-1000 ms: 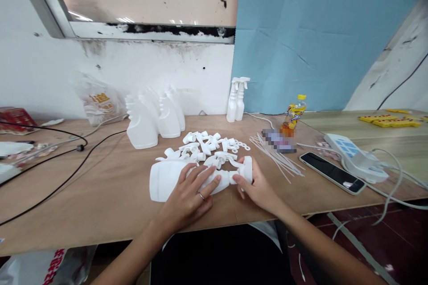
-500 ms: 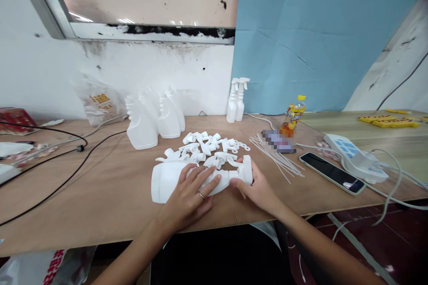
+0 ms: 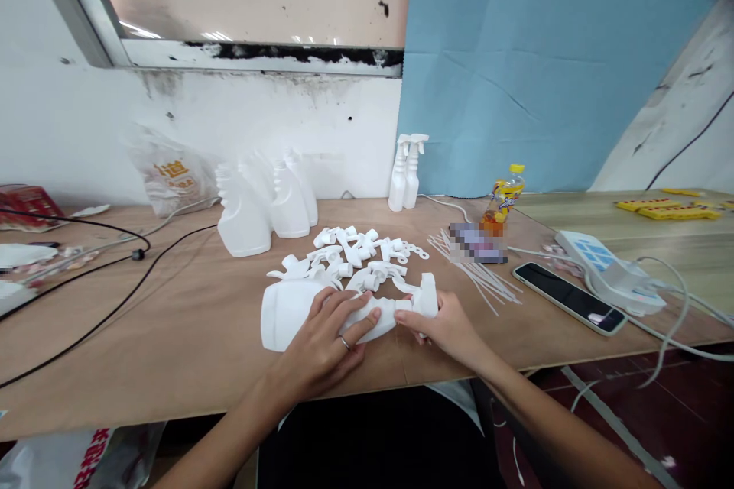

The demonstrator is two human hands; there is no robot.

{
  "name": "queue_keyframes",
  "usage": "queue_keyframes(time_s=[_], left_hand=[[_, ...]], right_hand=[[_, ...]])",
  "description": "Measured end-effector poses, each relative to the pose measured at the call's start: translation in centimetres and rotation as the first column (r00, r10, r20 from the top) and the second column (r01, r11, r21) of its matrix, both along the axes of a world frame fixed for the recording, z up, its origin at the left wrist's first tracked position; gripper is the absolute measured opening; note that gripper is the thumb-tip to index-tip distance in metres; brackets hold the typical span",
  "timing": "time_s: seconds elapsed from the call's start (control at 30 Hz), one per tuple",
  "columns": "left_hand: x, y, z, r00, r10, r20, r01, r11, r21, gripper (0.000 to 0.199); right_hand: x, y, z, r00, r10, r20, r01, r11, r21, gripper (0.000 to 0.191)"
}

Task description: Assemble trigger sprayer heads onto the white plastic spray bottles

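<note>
Left hand [image 3: 326, 332], fingers clamped round white bottle [image 3: 290, 309] lying near front edge of table [image 3: 172, 367], seemingly keeping body from rolling; right hand [image 3: 453, 325], fingers closed on spray head [image 3: 424, 296] at neck, likely for turning grip; loose spray heads [image 3: 344, 248] just beyond, probably for easy reach

White spray bottle [image 3: 287, 313] on its side, w/ trigger head [image 3: 425, 294] at neck.

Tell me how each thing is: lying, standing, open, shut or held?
Held bottle: on its side
Left hand: gripping the bottle
Right hand: gripping its spray head
Loose spray heads: heaped
Back bottles: standing, topless
Small spray bottles: standing, tops on
Drink bottle: standing, capped
Phone: flat, screen dark
Thin tubes: lying loose
</note>
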State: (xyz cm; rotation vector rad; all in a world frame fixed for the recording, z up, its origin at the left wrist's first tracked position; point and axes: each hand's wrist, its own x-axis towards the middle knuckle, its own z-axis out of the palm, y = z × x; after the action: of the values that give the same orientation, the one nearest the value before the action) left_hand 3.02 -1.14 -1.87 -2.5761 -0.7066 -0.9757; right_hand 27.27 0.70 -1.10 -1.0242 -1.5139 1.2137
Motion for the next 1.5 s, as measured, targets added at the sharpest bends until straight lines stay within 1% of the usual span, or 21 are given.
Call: queue_keyframes(time_s=[0.07, 0.13, 0.27, 0.33, 0.43, 0.53, 0.63, 0.7, 0.73, 0.83, 0.87, 0.9, 1.0, 1.03, 1.13, 1.2, 1.23, 1.3, 1.37, 1.43, 1.5], left_hand=[[0.1, 0.0, 0.0, 1.0, 0.028, -0.012, -0.028, 0.999, -0.015, 0.057], [0.4, 0.0, 0.1, 0.995, 0.092, -0.042, -0.094, 0.995, -0.038, 0.056], [1.5, -0.2, 0.7, 0.963, 0.248, -0.102, -0.252, 0.967, -0.027, 0.069], [2.1, -0.2, 0.9, 0.94, 0.317, -0.124, -0.322, 0.946, -0.025, 0.075], [2.4, -0.2, 1.1, 0.907, 0.381, -0.18, -0.395, 0.917, -0.047, 0.077], [2.4, -0.2, 0.9, 0.906, 0.381, -0.184, -0.394, 0.918, -0.04, 0.069], [2.2, -0.3, 0.6, 0.911, 0.375, -0.173, -0.385, 0.922, -0.029, 0.048], [2.1, -0.4, 0.6, 0.914, 0.368, -0.173, -0.376, 0.926, -0.017, 0.041], [2.1, -0.4, 0.6, 0.915, 0.365, -0.172, -0.372, 0.928, -0.011, 0.044], [2.0, -0.4, 0.6, 0.916, 0.364, -0.166, -0.371, 0.929, -0.01, 0.063], [1.9, -0.4, 0.5, 0.918, 0.362, -0.164, -0.369, 0.929, -0.011, 0.066], [1.8, -0.3, 0.4, 0.92, 0.356, -0.162, -0.362, 0.932, -0.01, 0.065], [1.7, -0.1, 0.1, 0.936, 0.32, -0.147, -0.321, 0.947, 0.02, 0.053], [1.6, -0.1, 0.1, 0.94, 0.311, -0.142, -0.311, 0.95, 0.026, 0.052], [1.5, -0.5, 0.8, 0.948, 0.29, -0.128, -0.294, 0.956, -0.01, 0.065], [1.2, -1.0, 1.8, 0.96, 0.258, -0.108, -0.265, 0.963, -0.051, 0.074], [0.8, -1.2, 2.4, 0.963, 0.252, -0.094, -0.258, 0.964, -0.06, 0.075], [-0.2, -1.5, 3.5, 0.96, 0.271, -0.066, -0.275, 0.96, -0.057, 0.072], [-1.5, -1.6, 4.4, 0.954, 0.295, -0.062, -0.299, 0.951, -0.083, 0.065], [-2.8, -1.4, 4.9, 0.962, 0.267, -0.06, -0.273, 0.951, -0.146, 0.056], [-3.7, -0.6, 5.4, 0.974, 0.225, -0.019, -0.224, 0.953, -0.202, 0.047]], right_hand=[[-0.1, 0.1, 0.1, 1.0, 0.013, -0.002, -0.013, 1.0, -0.023, 0.031], [-0.3, 0.2, 0.0, 0.999, 0.041, 0.013, -0.04, 0.998, -0.039, 0.032], [-0.6, 0.1, -0.8, 0.992, 0.113, 0.056, -0.109, 0.992, -0.066, 0.032], [-0.7, 0.2, -1.4, 0.99, 0.099, 0.096, -0.093, 0.994, -0.065, 0.035], [-0.6, 0.5, -2.1, 0.986, 0.038, 0.164, -0.043, 0.999, 0.025, 0.047], [-0.5, 0.7, -2.3, 0.984, 0.039, 0.176, -0.054, 0.996, 0.078, 0.058], [-0.6, 0.6, -2.3, 0.981, 0.046, 0.189, -0.056, 0.997, 0.049, 0.056], [-0.7, 0.5, -2.3, 0.979, 0.049, 0.196, -0.056, 0.998, 0.032, 0.054], [-0.8, 0.4, -2.3, 0.979, 0.053, 0.196, -0.06, 0.998, 0.03, 0.054], [-0.8, 0.4, -2.4, 0.981, 0.066, 0.183, -0.073, 0.997, 0.037, 0.055], [-0.8, 0.4, -2.4, 0.982, 0.071, 0.177, -0.078, 0.996, 0.034, 0.055], [-0.8, 0.4, -2.5, 0.983, 0.075, 0.169, -0.081, 0.996, 0.029, 0.056], [-0.9, 0.3, -2.7, 0.983, 0.099, 0.152, -0.103, 0.995, 0.017, 0.054], [-1.0, 0.2, -2.6, 0.983, 0.104, 0.152, -0.108, 0.994, 0.02, 0.052], [-0.7, 0.1, -1.9, 0.982, 0.097, 0.164, -0.108, 0.992, 0.061, 0.051], [0.2, 0.1, -0.9, 0.984, 0.06, 0.171, -0.08, 0.991, 0.111, 0.051], [0.8, 0.0, -0.3, 0.985, 0.034, 0.17, -0.059, 0.988, 0.142, 0.05], [2.5, 0.0, 0.9, 0.988, -0.019, 0.153, -0.013, 0.979, 0.206, 0.045], [4.3, -0.2, 2.0, 0.992, -0.06, 0.11, 0.027, 0.96, 0.277, 0.039], [5.8, -0.4, 2.9, 0.991, -0.113, 0.073, 0.081, 0.932, 0.353, 0.037], [6.7, -0.4, 3.7, 0.987, -0.156, 0.038, 0.127, 0.903, 0.41, 0.042]])
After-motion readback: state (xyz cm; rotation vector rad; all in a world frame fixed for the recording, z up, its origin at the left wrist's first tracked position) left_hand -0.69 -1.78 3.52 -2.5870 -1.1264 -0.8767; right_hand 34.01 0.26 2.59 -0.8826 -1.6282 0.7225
